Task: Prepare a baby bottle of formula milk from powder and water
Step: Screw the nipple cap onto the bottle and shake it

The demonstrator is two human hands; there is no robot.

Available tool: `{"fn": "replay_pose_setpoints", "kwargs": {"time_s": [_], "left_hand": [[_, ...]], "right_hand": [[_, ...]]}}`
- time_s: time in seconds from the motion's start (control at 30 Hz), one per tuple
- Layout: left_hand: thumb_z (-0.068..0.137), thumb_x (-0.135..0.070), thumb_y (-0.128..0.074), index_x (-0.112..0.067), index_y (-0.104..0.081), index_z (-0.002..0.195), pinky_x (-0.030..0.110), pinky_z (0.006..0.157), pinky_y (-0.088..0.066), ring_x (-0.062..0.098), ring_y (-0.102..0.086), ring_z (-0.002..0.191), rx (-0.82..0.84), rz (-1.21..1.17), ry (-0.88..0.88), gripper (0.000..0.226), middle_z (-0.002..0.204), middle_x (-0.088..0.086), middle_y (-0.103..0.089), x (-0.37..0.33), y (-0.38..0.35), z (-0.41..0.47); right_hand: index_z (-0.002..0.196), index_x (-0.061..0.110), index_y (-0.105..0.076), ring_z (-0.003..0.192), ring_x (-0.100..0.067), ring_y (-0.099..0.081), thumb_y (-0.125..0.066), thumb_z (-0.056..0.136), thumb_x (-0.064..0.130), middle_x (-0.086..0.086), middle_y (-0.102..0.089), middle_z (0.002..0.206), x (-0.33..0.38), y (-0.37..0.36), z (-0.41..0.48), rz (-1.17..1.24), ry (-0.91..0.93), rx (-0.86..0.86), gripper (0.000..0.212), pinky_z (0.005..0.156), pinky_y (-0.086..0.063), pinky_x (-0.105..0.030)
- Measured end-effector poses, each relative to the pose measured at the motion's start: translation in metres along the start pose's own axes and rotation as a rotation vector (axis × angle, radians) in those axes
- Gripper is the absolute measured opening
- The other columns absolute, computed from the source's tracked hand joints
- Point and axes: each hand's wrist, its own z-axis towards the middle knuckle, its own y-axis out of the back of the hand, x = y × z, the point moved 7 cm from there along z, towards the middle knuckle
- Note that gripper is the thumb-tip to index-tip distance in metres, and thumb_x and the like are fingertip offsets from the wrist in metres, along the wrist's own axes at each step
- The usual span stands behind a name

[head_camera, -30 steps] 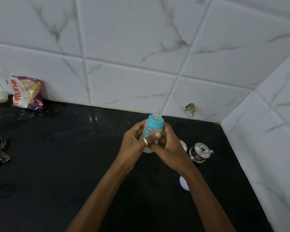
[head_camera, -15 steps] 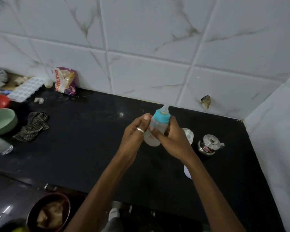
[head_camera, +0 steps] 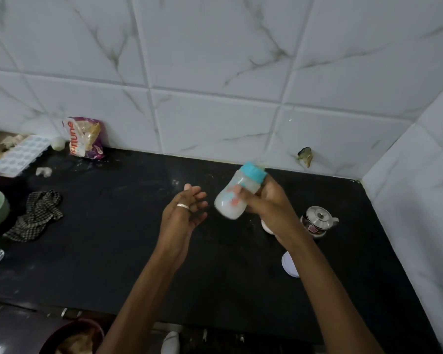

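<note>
Half a second earlier both hands had clasped the bottle. By this moment the left hand (head_camera: pixel 184 215) had let go and drawn aside, and the bottle (head_camera: pixel 229 206) had tipped from near upright to a slant, its teal cap (head_camera: pixel 253 174) pointing up and right toward the tiled wall. The left hand hung above the black counter (head_camera: pixel 108 246), fingers loosely spread and holding nothing, a ring on one of them, just clear of the bottle. The right hand (head_camera: pixel 269 204) alone gripped the bottle round its middle, fingers curled across the front, carrying it in the air over the counter. White liquid showed in the lower part and the bottle's outline was smeared. The step in hand therefore looked to be the shaking that blends powder into water, with filling and capping seemingly done. A small steel pot (head_camera: pixel 317 221) and a white lid (head_camera: pixel 289 265) sat on the counter beside the right wrist. The next move would likely call for a firm one-handed hold and a tight cap while shaking went on, then a check for lumps before the bottle was set down upright.
</note>
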Motion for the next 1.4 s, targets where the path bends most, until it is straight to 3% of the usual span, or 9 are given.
{"fn": "replay_pose_setpoints", "kwargs": {"time_s": [0.1,0.27,0.43,0.57,0.7,0.83,1.0,1.13,1.4], "left_hand": [[0.082,-0.058,-0.068,-0.016,-0.075,0.112,0.029,0.075,-0.06,0.014,-0.072,0.091,0.004,-0.033,0.015,0.053,0.104,0.004,-0.076,-0.003,0.015,0.013],[0.081,-0.061,-0.069,-0.014,-0.077,0.109,0.029,0.075,-0.06,0.016,-0.073,0.09,0.025,-0.035,0.066,0.054,0.102,0.005,-0.077,-0.006,0.031,0.034],[0.08,-0.059,-0.068,-0.013,-0.077,0.106,0.028,0.074,-0.06,0.015,-0.073,0.087,0.047,-0.059,0.087,0.054,0.098,0.004,-0.077,-0.017,0.042,0.054],[0.082,-0.057,-0.066,-0.013,-0.076,0.109,0.032,0.08,-0.06,0.015,-0.072,0.089,0.085,-0.042,0.116,0.053,0.099,0.004,-0.077,-0.023,0.05,0.065],[0.091,-0.052,-0.062,-0.012,-0.075,0.108,0.029,0.076,-0.06,0.013,-0.072,0.085,0.094,-0.046,0.132,0.045,0.097,0.003,-0.076,-0.024,0.055,0.072],[0.088,-0.053,-0.064,-0.011,-0.075,0.11,0.037,0.085,-0.059,0.017,-0.072,0.089,0.098,-0.037,0.164,0.049,0.097,0.004,-0.076,-0.022,0.053,0.075],[0.082,-0.057,-0.066,-0.014,-0.076,0.103,0.028,0.074,-0.058,0.012,-0.072,0.082,0.091,-0.073,0.115,0.049,0.094,0.003,-0.076,-0.034,0.042,0.077],[0.081,-0.056,-0.067,-0.012,-0.074,0.106,0.028,0.074,-0.06,0.013,-0.072,0.085,0.105,-0.081,0.071,0.051,0.094,0.003,-0.076,-0.043,0.031,0.077],[0.082,-0.054,-0.065,-0.011,-0.073,0.108,0.033,0.082,-0.058,0.013,-0.072,0.085,0.085,-0.103,0.039,0.051,0.093,0.003,-0.076,-0.043,0.017,0.065]], "right_hand": [[0.125,0.014,-0.061,0.112,-0.023,-0.072,-0.077,0.083,0.043,-0.005,-0.075,0.116,0.004,0.003,0.011,0.344,0.04,-0.202,0.053,0.079,-0.063,-0.038],[0.122,0.021,-0.063,0.107,-0.022,-0.074,-0.078,0.084,0.035,0.001,-0.078,0.107,-0.009,-0.029,0.023,0.035,-0.059,-0.013,0.042,0.077,-0.062,-0.033],[0.133,0.012,-0.057,0.114,-0.024,-0.072,-0.077,0.085,0.041,-0.009,-0.071,0.122,-0.007,-0.034,0.041,0.29,-0.011,-0.264,0.06,0.081,-0.063,-0.04],[0.124,0.02,-0.063,0.108,-0.021,-0.074,-0.077,0.085,0.035,-0.002,-0.077,0.112,-0.018,-0.062,0.045,0.006,-0.094,-0.057,0.044,0.08,-0.063,-0.037],[0.123,0.014,-0.06,0.113,-0.024,-0.072,-0.074,0.086,0.034,-0.005,-0.074,0.119,-0.013,-0.05,0.049,0.426,0.007,-0.276,0.044,0.081,-0.062,-0.039],[0.126,0.018,-0.062,0.107,-0.022,-0.074,-0.082,0.08,0.028,0.0,-0.077,0.108,-0.021,-0.073,0.045,0.069,-0.09,-0.075,0.051,0.079,-0.061,-0.035],[0.129,0.013,-0.059,0.112,-0.023,-0.072,-0.075,0.091,0.035,-0.004,-0.075,0.115,-0.005,-0.048,0.053,0.419,0.013,-0.287,0.048,0.083,-0.062,-0.042],[0.125,0.018,-0.063,0.107,-0.021,-0.074,-0.077,0.085,0.03,0.0,-0.077,0.109,-0.005,-0.059,0.052,0.072,-0.063,-0.063,0.045,0.078,-0.062,-0.034],[0.121,0.022,-0.063,0.106,-0.018,-0.073,-0.082,0.081,0.036,0.005,-0.077,0.105,0.006,-0.044,0.053,0.095,0.023,-0.065,0.046,0.081,-0.061,-0.033]]}}
